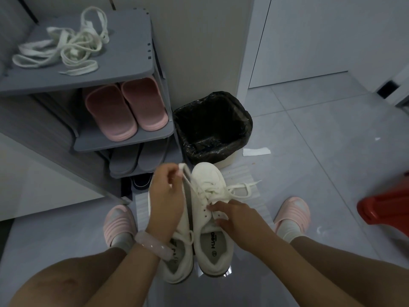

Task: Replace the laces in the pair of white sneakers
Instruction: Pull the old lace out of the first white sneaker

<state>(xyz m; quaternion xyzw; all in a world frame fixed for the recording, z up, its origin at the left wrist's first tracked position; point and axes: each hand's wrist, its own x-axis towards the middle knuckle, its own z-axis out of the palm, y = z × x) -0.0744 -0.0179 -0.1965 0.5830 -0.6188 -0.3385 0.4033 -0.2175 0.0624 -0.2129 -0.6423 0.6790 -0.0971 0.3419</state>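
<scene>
Two white sneakers stand side by side on a pale ribbed mat (241, 173) on the grey floor, between the person's feet in pink slippers, toes pointing away toward a bin lined with a black bag (212, 127). The left hand (166, 196) is raised over the left sneaker (177, 264), wrist bent and back of the hand toward the camera, a pale pink bangle (152, 244) round the wrist; its thumb and fingers pinch a lace (184, 173), which runs taut from the pinch down toward the shoe. The right hand (234, 216) reaches in low from the right, palm down on the right sneaker (208, 185), its fingertips closed on the lacing at the eyelet row; whether they hold the lace itself or the eyelet flap cannot be told. That shoe's lace is partly undone, loose loops and ends spilling over its right side onto the mat. A tangle of spare white laces (64, 45) lies on the top of a grey shoe rack (124, 69) at upper left, well apart from the sneakers; pink slides (126, 109) sit on the shelf below it. A red plastic object (385, 209) shows at the right edge.
</scene>
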